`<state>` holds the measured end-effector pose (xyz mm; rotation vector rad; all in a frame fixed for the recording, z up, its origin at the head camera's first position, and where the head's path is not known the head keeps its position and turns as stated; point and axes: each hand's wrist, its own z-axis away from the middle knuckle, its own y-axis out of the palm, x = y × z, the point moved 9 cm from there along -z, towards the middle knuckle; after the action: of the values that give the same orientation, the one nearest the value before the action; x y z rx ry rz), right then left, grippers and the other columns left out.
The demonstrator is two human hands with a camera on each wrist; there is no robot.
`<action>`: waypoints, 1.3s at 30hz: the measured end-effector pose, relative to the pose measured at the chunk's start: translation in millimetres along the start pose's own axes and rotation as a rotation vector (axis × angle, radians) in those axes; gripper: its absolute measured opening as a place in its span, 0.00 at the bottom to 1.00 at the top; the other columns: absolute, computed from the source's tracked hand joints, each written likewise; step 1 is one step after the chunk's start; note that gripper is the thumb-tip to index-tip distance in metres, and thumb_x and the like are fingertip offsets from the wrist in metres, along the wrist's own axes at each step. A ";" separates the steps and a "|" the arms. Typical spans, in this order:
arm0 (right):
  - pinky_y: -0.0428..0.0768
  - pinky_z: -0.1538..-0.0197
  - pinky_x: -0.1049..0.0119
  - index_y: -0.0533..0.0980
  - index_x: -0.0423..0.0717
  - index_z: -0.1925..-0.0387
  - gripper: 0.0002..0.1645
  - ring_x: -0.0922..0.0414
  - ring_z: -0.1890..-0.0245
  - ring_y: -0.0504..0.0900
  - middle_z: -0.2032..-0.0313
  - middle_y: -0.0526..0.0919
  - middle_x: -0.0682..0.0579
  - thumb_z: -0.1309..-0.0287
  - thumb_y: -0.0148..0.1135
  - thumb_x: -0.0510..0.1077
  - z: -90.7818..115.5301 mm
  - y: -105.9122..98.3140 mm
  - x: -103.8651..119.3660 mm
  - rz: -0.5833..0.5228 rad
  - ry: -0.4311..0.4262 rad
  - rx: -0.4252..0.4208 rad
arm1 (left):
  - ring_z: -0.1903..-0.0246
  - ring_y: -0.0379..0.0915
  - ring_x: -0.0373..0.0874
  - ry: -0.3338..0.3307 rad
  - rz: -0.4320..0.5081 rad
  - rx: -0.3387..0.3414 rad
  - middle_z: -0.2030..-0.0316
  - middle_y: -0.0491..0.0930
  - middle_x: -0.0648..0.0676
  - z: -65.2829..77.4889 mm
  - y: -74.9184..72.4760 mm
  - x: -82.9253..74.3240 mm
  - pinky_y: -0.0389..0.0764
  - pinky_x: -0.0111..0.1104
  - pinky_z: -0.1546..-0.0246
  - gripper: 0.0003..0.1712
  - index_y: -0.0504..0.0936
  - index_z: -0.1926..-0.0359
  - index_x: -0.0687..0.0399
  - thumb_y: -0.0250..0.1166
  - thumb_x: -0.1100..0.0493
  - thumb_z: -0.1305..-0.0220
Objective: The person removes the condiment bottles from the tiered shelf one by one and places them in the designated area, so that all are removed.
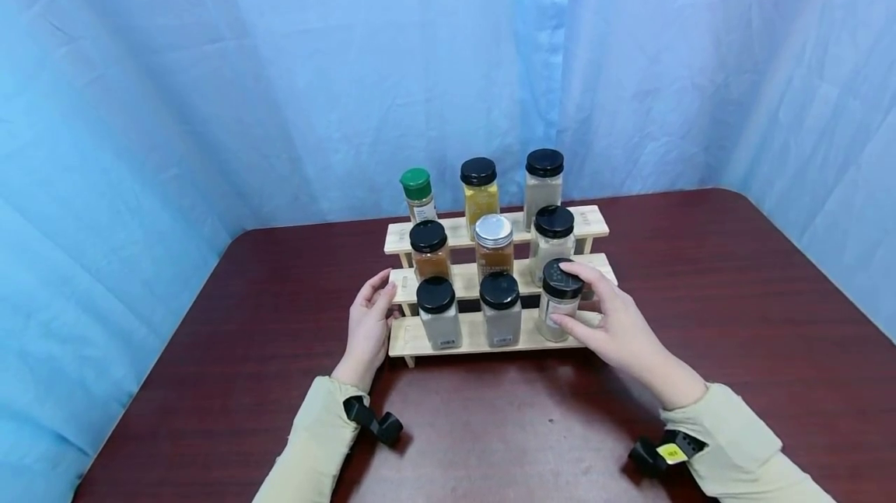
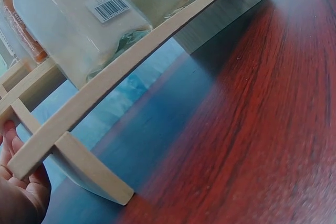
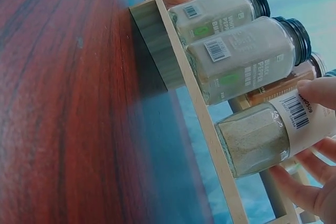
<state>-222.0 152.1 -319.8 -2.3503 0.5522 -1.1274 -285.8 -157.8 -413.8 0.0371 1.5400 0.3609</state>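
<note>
A three-step wooden spice rack (image 1: pixel 470 330) stands on the table with three jars on each step. My right hand (image 1: pixel 626 332) grips a glass spice jar (image 3: pixel 257 142) at the right end of the front step. The thumb lies on its white barcode label, and a finger reaches over its black lid (image 1: pixel 562 279). The jar stands slightly tilted in the right wrist view, its base at the step. My left hand (image 1: pixel 365 330) holds the rack's left end by the middle step, fingers partly hidden behind the wood in the left wrist view.
Two grey-filled pepper jars (image 1: pixel 439 324) share the front step. Behind them are a silver-lidded jar (image 1: pixel 494 232), a green-capped bottle (image 1: pixel 417 186) and a yellow-filled jar (image 1: pixel 481 204). Blue curtains (image 1: pixel 385 60) hang round the dark red table (image 1: pixel 280 378).
</note>
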 end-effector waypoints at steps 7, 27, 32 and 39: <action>0.83 0.63 0.55 0.66 0.43 0.39 0.43 0.70 0.56 0.74 0.50 0.76 0.41 0.59 0.73 0.29 1.1 0.0 -0.9 0.003 0.004 0.001 | 0.76 0.67 0.33 -0.006 -0.002 0.009 0.72 0.75 0.42 0.0 0.2 -0.3 0.68 0.23 0.75 0.23 0.66 0.37 0.65 0.53 0.64 0.30; 0.77 0.60 0.82 0.67 0.38 0.43 0.43 0.81 0.56 0.72 0.55 0.80 0.40 0.65 0.72 0.22 -0.2 -8.6 2.5 -0.074 -0.029 -0.069 | 0.77 0.66 0.34 0.006 -0.022 -0.007 0.73 0.74 0.43 1.6 -0.8 -3.2 0.67 0.22 0.76 0.24 0.65 0.36 0.66 0.53 0.63 0.30; 0.77 0.60 0.82 0.67 0.36 0.43 0.44 0.79 0.57 0.75 0.56 0.80 0.59 0.67 0.70 0.19 -0.7 -21.4 8.6 -0.115 -0.054 -0.111 | 0.78 0.66 0.34 0.005 -0.025 -0.002 0.72 0.74 0.43 1.0 -0.5 -2.2 0.67 0.22 0.76 0.24 0.65 0.36 0.66 0.53 0.63 0.30; 0.77 0.60 0.82 0.66 0.34 0.42 0.46 0.77 0.60 0.76 0.55 0.73 0.75 0.69 0.69 0.17 1.4 -38.3 10.0 -0.088 -0.104 -0.106 | 0.78 0.66 0.34 0.014 -0.026 -0.009 0.74 0.74 0.43 0.3 -0.6 -1.3 0.67 0.22 0.77 0.23 0.65 0.36 0.66 0.52 0.64 0.30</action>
<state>-209.3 177.9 -292.7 -2.5303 0.4873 -1.0297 -285.4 -158.7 -412.7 0.0076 1.5510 0.3476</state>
